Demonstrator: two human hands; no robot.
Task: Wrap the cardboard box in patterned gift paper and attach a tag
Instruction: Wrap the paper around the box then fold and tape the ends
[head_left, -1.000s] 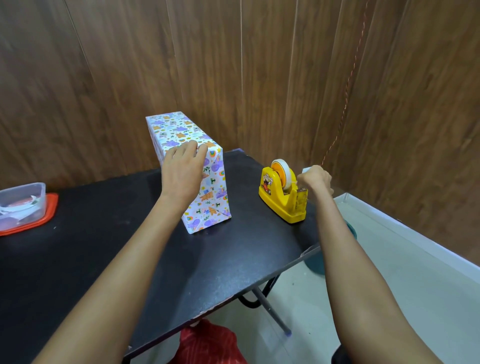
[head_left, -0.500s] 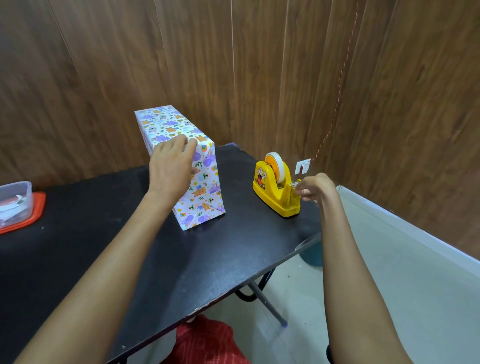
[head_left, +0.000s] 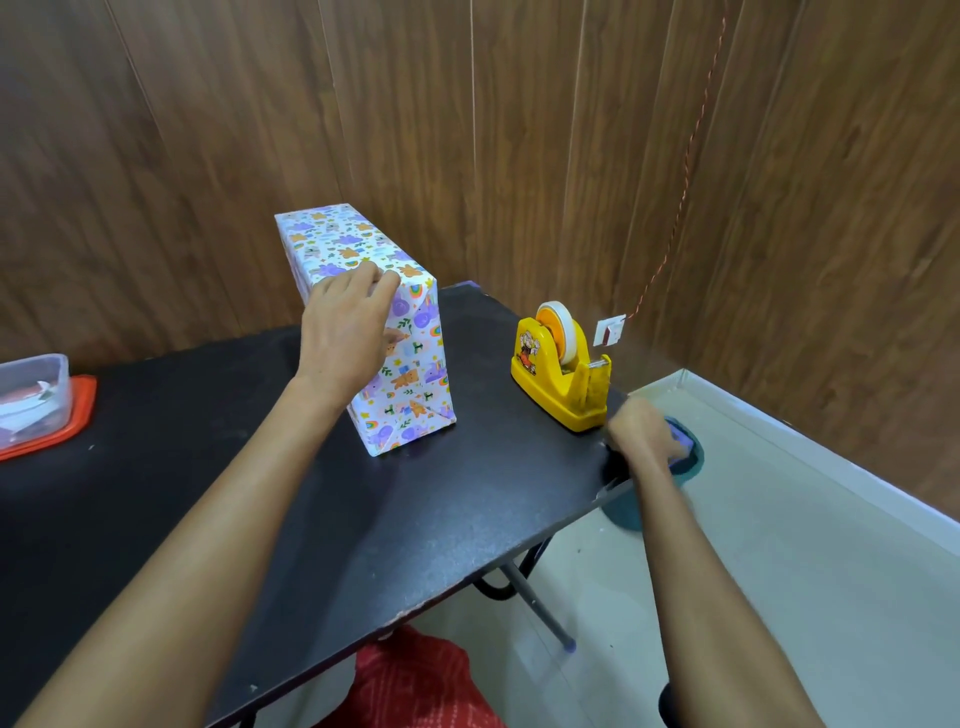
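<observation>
The box (head_left: 363, 322), already covered in patterned paper, stands upright on the black table (head_left: 260, 493), its long axis running away from the person toward the wood-panelled wall (head_left: 467, 130). The near end face shows folded triangular flaps, creased flat. The left hand (head_left: 345, 332) rests on the near top edge, fingers curled over the corner and pressing the paper down; it steadies rather than grips.

The right hand (head_left: 644, 431) sits off the table's right edge, just below and in front of the dispenser (head_left: 563, 364), well to the right of the box. It is motion-blurred and loosely closed; whether it pinches a strip of tape cannot be told. So the box lies to the left of and slightly beyond those fingers, with the folded end face turned toward the person. The likely next move is a leftward sweep across bare table to that face, which the right hand alone is free to do.

The paper looks thin and glossy, printed in purple, orange and green on white. The dispenser is hard yellow plastic with a white roll on an orange hub. A clear tub (head_left: 31, 395) sits on an orange lid (head_left: 78, 415) at far left. No tag can be made out on the box.
</observation>
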